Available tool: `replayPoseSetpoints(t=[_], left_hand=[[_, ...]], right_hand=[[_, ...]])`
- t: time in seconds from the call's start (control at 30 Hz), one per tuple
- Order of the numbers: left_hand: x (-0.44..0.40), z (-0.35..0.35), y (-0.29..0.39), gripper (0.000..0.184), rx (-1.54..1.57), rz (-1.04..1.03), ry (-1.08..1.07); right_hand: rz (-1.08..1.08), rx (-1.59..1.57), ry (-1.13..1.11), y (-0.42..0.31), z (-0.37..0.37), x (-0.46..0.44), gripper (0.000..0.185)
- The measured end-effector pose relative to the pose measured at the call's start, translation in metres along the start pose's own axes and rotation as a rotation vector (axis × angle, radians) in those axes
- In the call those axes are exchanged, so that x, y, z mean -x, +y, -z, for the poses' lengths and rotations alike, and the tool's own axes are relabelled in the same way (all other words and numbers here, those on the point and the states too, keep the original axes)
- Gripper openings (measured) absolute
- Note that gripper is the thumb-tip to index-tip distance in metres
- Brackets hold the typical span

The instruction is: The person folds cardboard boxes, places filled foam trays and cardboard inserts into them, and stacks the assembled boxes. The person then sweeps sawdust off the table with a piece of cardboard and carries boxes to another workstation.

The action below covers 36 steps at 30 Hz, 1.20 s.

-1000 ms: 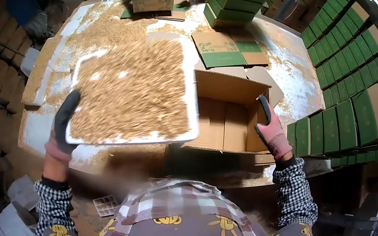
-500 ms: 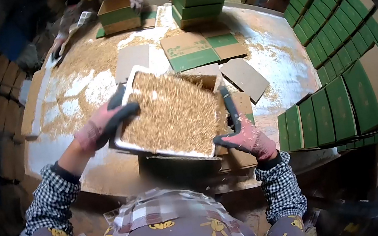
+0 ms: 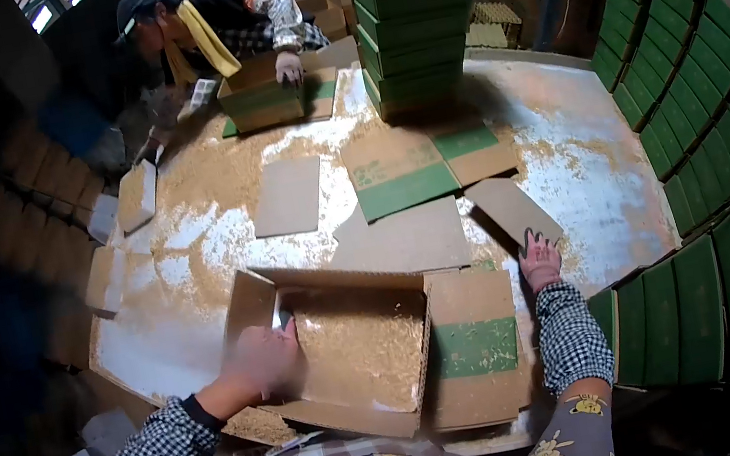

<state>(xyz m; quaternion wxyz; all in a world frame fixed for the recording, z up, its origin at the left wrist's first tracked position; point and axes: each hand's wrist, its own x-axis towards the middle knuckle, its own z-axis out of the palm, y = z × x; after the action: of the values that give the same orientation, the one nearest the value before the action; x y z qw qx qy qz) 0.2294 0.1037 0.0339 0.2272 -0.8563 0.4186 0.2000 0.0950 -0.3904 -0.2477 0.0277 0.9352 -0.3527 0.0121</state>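
Observation:
In front of me stands an open cardboard box [image 3: 338, 277] with a layer of light brown, shaving-like flakes [image 3: 362, 350] inside. Bits of white, seemingly a tray's rim, show along the edges of the flakes. My left hand [image 3: 264, 361], gloved in pink and dark grey, is at the box's left side with its fingertips inside; motion blurs it. Over to the right, my right hand [image 3: 542, 260] has its gloved fingers on the near end of a plain cardboard sheet [image 3: 510, 207]; the thumb is hidden.
Flat cardboard pieces [image 3: 405, 177] lie beyond the box on a flake-strewn table [image 3: 225, 262]. A tall stack of green boxes [image 3: 412, 24] stands at the back, more green boxes [image 3: 694, 101] on the right. Across the table, a co-worker's gloved hand [image 3: 289, 67] touches another box [image 3: 263, 104].
The white tray of flakes that both hands held above the box is out of them, apparently down inside it. My right hand has moved to the cardboard sheet. The view has tilted up.

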Motion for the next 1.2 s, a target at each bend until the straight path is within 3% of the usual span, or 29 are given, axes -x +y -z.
replayPoseSetpoints(t=[0.03,0.07,0.1,0.13,0.2,0.27,0.33,0.4,0.47,0.5,0.53,0.57,0.63,0.67,0.73,0.8,0.83,0.9,0.93,0.97,1.0,1.07,1.13,1.2], left_hand=[[-0.001,0.003,0.002,0.035,0.017,-0.023,-0.021],[-0.003,0.004,0.001,0.035,0.037,-0.041,-0.044],[-0.015,-0.005,-0.002,0.034,0.099,0.033,-0.05],[-0.023,-0.019,-0.003,0.035,0.161,0.111,-0.075],[-0.011,-0.005,-0.003,0.032,0.073,0.017,0.058],[-0.014,-0.006,-0.014,0.029,0.207,-0.087,0.241],[0.025,0.056,-0.028,0.027,0.592,-0.051,0.191],[0.035,0.033,-0.064,0.03,1.056,-0.2,0.728],[0.063,0.046,-0.08,0.033,1.224,-0.063,1.025],[0.068,0.048,-0.074,0.04,1.098,-0.147,1.189],[0.069,0.044,-0.069,0.047,0.765,-0.358,1.272],[0.066,0.04,-0.061,0.052,0.48,-0.562,1.212],[0.024,-0.014,-0.029,0.043,0.143,-0.556,0.753],[0.011,-0.025,-0.034,0.042,-0.01,-0.559,0.321],[0.016,-0.014,-0.038,0.04,0.192,-0.657,0.396],[0.017,-0.005,-0.067,0.034,0.635,-0.6,0.952],[0.027,-0.005,-0.077,0.042,1.065,-0.398,1.166],[-0.031,-0.078,-0.076,0.049,1.996,-0.299,0.571],[-0.045,-0.093,-0.07,0.058,1.179,-0.076,0.391],[-0.09,-0.172,-0.046,0.067,1.229,-0.057,0.567],[-0.069,-0.152,-0.022,0.068,1.877,-0.192,0.547],[-0.054,-0.131,-0.023,0.053,2.051,-0.227,0.345],[-0.095,-0.163,-0.047,0.046,2.011,-0.161,0.289],[-0.085,-0.139,-0.05,0.04,2.312,-0.454,0.12]], right_hand=[[0.065,0.009,0.091,0.006,0.026,0.001,0.052],[0.02,-0.127,0.012,0.001,0.077,0.002,0.045],[0.101,-0.165,0.24,-0.007,0.118,0.014,0.037],[0.184,-0.311,0.326,-0.026,0.181,0.034,0.033],[0.508,-0.584,0.587,-0.08,0.286,0.083,0.033],[0.831,-0.284,0.526,-0.141,0.359,0.149,0.03],[1.033,-0.142,0.138,-0.198,0.361,0.197,0.03],[1.151,0.012,-0.102,-0.229,0.328,0.213,0.027],[1.141,-0.054,-0.429,-0.238,0.316,0.225,0.016],[1.081,0.061,-0.377,-0.242,0.316,0.23,0.023],[1.078,0.072,-0.374,-0.243,0.312,0.228,0.023],[1.026,0.051,-0.282,-0.238,0.306,0.222,0.031],[0.932,-0.115,-0.171,-0.224,0.302,0.218,0.056],[0.83,-0.388,-0.2,-0.222,0.319,0.222,0.056],[0.543,-0.889,-0.028,-0.212,0.33,0.234,0.052],[0.238,-1.416,0.232,-0.206,0.344,0.25,0.047],[0.066,-1.724,0.025,-0.181,0.311,0.247,0.052],[-0.246,-1.695,-0.455,-0.166,0.238,0.229,0.062],[-0.177,-1.494,-0.326,-0.188,0.206,0.231,0.074],[-0.136,-1.276,-0.198,-0.211,0.175,0.233,0.088],[-0.124,-1.362,-0.196,-0.213,0.185,0.234,0.092],[-0.1,-1.535,-0.196,-0.218,0.209,0.235,0.101],[-0.039,-1.643,-0.192,-0.2,0.223,0.245,0.095],[-0.066,-2.021,-0.209,-0.197,0.222,0.243,0.091]])
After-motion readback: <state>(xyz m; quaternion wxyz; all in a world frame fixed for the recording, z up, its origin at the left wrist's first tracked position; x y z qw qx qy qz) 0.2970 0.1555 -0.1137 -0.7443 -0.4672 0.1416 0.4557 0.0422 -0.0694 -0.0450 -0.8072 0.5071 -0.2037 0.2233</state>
